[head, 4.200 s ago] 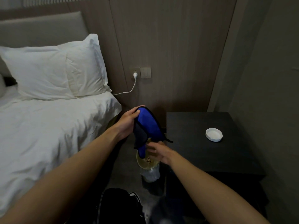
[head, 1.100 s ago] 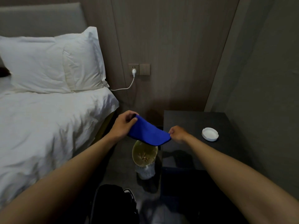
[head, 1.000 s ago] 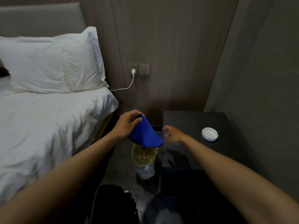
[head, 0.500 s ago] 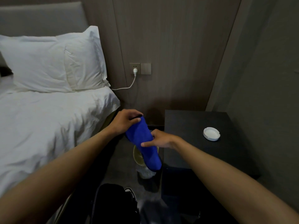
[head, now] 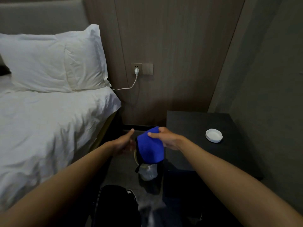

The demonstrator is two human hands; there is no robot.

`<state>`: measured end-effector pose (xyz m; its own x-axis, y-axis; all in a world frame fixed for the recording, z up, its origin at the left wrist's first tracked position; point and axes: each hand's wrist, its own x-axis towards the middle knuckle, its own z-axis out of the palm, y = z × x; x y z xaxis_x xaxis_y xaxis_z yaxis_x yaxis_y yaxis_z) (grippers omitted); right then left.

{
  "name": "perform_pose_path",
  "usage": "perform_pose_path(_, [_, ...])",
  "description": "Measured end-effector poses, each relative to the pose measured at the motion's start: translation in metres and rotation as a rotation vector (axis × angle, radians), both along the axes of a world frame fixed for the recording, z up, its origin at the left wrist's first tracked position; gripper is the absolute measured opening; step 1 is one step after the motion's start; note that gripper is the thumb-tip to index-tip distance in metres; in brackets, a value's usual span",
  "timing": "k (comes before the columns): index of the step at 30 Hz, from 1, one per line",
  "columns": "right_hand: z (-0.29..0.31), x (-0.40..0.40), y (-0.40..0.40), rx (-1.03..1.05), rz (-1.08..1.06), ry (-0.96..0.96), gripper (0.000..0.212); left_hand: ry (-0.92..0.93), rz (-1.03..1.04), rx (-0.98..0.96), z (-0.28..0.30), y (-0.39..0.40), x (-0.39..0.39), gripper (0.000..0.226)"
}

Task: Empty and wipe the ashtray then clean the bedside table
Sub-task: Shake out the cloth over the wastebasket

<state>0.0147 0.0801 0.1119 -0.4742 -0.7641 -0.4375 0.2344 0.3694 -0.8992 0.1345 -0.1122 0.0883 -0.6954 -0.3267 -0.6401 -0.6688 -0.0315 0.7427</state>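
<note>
Room: bedroom corner with wood-panelled wall; white bed (head: 49, 128) beyond the left hand, dark desk (head: 196, 125) beyond the right hand.
Right hand (head: 165, 138): fingers and thumb pinching the top edge of a blue cloth (head: 150, 149), which hangs folded below the grip.
Left hand (head: 124, 141): just beside the cloth, fingers loosely spread with the thumb raised, holding nothing; whether the fingertips touch the cloth cannot be told.
Ashtray (head: 214, 135): white, round, upright on the desk, well out past the right hand toward the side wall; interior looks pale, with no contents that can be made out.
Bin (head: 147, 171): small, clear-lined, on the floor directly beneath the hanging cloth and against the near edge of the desk; mostly hidden by the cloth.
Bag (head: 114, 205): dark, on the floor nearer than both hands.
Socket (head: 136, 69): on the wall above the hands, white plug and cable trailing toward the bed.
Step in hand: judged to be readying the cloth, gathered into one hand for wiping; ashtray untouched at this moment.
Next move calls for: carrying the cloth outward over the desk to the ashtray, with the free left hand available to steady or lift the ashtray; a firm fold is wanted so the loose lower edge does not drag.
Risk: ashtray is light and sits near the far side of the desk; a one-handed wipe could push it along.
</note>
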Motion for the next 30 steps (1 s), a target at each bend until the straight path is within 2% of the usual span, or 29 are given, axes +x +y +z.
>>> perform_pose_path(2, [0.000, 0.000, -0.001, -0.034, -0.040, -0.070, 0.044, -0.032, -0.060, 0.218, -0.005, 0.010, 0.005, 0.073])
perform_pose_path(5, [0.003, 0.003, -0.001, -0.089, -0.086, -0.154, 0.035, 0.149, -0.002, 0.363, -0.011, 0.016, -0.002, 0.060])
perform_pose_path(6, [0.003, 0.003, -0.001, -0.092, -0.085, -0.158, 0.033, 0.208, 0.033, 0.356, -0.010, 0.017, -0.004, 0.053])
perform_pose_path(10, [0.004, 0.001, -0.002, -0.065, -0.144, -0.134, 0.034, 0.344, 0.083, 0.114, -0.008, 0.017, -0.008, 0.033])
perform_pose_path(13, [0.005, -0.001, 0.002, -0.078, -0.192, -0.156, 0.030, 0.377, 0.204, -0.044, -0.008, 0.016, -0.010, 0.021])
perform_pose_path(16, [0.004, -0.004, 0.006, -0.046, -0.212, -0.073, 0.027, 0.396, 0.256, -0.228, -0.008, 0.017, -0.010, 0.022])
perform_pose_path(18, [0.002, -0.005, 0.007, -0.033, -0.248, -0.049, 0.034, 0.388, 0.235, -0.333, -0.010, 0.015, -0.009, 0.022])
perform_pose_path(21, [0.001, -0.007, 0.008, -0.003, -0.293, -0.039, 0.048, 0.388, 0.194, -0.362, -0.013, 0.011, -0.007, 0.020])
perform_pose_path(26, [-0.002, -0.010, 0.009, 0.029, -0.320, 0.047, 0.053, 0.426, 0.174, -0.291, -0.007, 0.012, -0.006, 0.042])
perform_pose_path(30, [-0.008, -0.016, 0.010, 0.107, -0.224, 0.321, 0.056, 0.437, -0.002, -0.334, -0.005, 0.008, -0.002, 0.041])
